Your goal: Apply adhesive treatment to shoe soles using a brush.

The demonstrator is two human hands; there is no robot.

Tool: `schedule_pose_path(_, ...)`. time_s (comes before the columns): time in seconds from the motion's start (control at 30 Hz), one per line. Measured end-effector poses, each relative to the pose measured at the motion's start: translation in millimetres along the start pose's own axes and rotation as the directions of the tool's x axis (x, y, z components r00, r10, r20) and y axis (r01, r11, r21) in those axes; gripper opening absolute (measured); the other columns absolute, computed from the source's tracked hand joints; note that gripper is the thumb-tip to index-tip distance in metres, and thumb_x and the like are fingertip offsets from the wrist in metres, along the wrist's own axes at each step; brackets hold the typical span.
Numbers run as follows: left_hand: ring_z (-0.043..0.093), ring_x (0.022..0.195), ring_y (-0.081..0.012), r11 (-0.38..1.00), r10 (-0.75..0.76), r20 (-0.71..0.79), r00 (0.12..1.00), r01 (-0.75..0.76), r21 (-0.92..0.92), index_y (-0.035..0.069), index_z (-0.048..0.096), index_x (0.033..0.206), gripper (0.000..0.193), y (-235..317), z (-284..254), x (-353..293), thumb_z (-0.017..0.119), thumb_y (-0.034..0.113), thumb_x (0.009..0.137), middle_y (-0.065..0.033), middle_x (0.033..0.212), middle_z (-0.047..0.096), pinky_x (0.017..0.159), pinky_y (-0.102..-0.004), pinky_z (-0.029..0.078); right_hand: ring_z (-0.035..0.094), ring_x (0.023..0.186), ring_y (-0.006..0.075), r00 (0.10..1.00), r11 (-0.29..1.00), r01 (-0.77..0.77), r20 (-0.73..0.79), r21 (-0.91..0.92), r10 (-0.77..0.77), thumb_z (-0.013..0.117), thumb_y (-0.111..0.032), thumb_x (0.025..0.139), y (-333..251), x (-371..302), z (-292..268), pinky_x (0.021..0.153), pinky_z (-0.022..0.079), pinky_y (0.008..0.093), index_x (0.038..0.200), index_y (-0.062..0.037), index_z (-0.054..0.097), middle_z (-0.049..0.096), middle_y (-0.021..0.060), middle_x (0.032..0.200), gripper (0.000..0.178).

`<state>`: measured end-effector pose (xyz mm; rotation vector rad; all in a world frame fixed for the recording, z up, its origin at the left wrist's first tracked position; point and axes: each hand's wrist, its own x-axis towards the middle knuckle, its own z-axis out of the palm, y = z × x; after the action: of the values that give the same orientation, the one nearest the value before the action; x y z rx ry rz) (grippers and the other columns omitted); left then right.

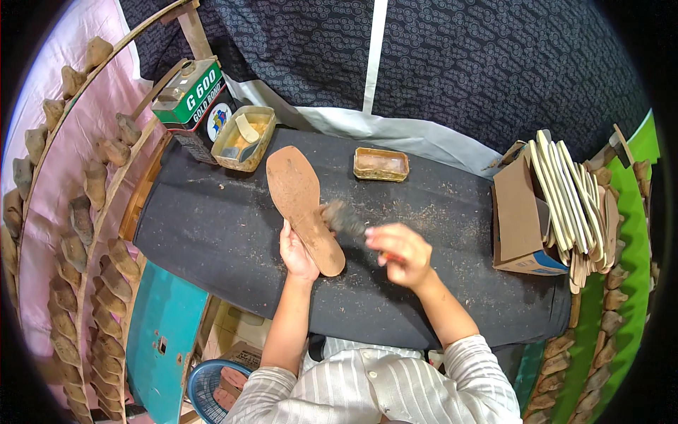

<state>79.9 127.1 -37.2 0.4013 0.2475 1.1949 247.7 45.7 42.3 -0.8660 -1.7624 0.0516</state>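
A brown leather shoe sole [304, 208] lies flat on the dark work table [212, 226], just left of centre, its toe pointing toward 11 o'clock and its heel toward 5 o'clock. The left hand [296, 253] presses on the heel end from the 8 o'clock side, fingers closed over the edge to pin it down. The right hand [399, 254], at 3 o'clock from the sole, is closed around a brush [346, 219] with an orange handle; its dark bristle head touches the sole's right edge and is blurred.

At 11 o'clock from the sole stands an open yellow tub of adhesive [244, 138] with a spatula in it, and behind that a green tin can [189, 95]. A shallow rectangular tin [381, 164] sits at 1 o'clock. Far out at 3 o'clock a cardboard box [522, 219] holds a fanned stack of pale insoles [572, 201]. Wooden shoe lasts [85, 219] line the racks at 9 o'clock.

The likely risks: the sole could slide if the left hand's grip slackens under the brush strokes, and the bristles could brush the left fingers or smear the table, since they work near the edge.
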Motion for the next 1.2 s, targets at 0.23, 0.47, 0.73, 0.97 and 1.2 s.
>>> schedule_pose_path(0.23,0.056,0.088,-0.026,0.999,0.024,0.03,0.999,-0.025,0.021,0.006,0.041,0.131,0.055,-4,-8,0,0.028,0.045,0.094,-0.0151,0.118,0.053,0.074,-0.0447,0.05,0.064,0.078,0.0272,0.983,0.977,-0.014,0.18,0.212,-0.025,0.063,0.01,0.055,-9,-25,11,0.069,0.053,0.0336,0.092,-0.001,0.064,0.066,0.0123,0.092,0.038)
schedule_pose_path(0.47,0.055,0.086,-0.0255,0.999,0.04,-0.013,0.999,-0.04,0.013,0.007,0.041,0.131,0.056,-4,-7,0,0.029,0.046,0.094,-0.0143,0.116,0.054,0.072,-0.0446,0.049,0.063,0.076,0.0264,0.986,0.977,-0.014,0.167,0.212,-0.022,0.061,0.011,0.054,-8,-26,12,0.068,0.052,0.0338,0.093,-0.0012,0.064,0.065,0.0121,0.093,0.041)
schedule_pose_path(0.73,0.055,0.085,-0.0256,0.998,0.065,-0.035,0.997,-0.064,0.028,0.007,0.042,0.13,0.055,-4,-9,0,0.029,0.046,0.094,-0.0147,0.116,0.053,0.072,-0.0448,0.049,0.064,0.08,0.0263,0.97,0.98,-0.045,0.242,0.193,-0.004,0.064,0.008,0.056,-8,-28,8,0.07,0.052,0.0346,0.091,-0.002,0.064,0.065,0.0118,0.095,0.036)
schedule_pose_path(0.97,0.055,0.086,-0.0263,0.994,0.1,-0.028,0.995,-0.101,-0.031,0.007,0.042,0.13,0.055,-5,-13,2,0.029,0.046,0.093,-0.0144,0.117,0.052,0.071,-0.0457,0.049,0.064,0.075,0.0266,0.98,0.979,-0.038,0.197,0.2,-0.002,0.063,0.009,0.055,-8,-27,9,0.066,0.052,0.0334,0.088,-0.0019,0.064,0.065,0.0119,0.089,0.034)
schedule_pose_path(1.2,0.055,0.085,-0.0245,0.978,0.206,-0.089,0.975,-0.208,-0.019,0.004,0.042,0.127,0.057,-2,-10,2,0.034,0.048,0.092,-0.0143,0.116,0.051,0.071,-0.0437,0.048,0.064,0.069,0.0249,0.958,0.972,-0.028,0.284,0.232,-0.04,0.061,0.008,0.051,-13,-20,4,0.06,0.051,0.0322,0.085,-0.001,0.065,0.066,0.0112,0.084,0.035)
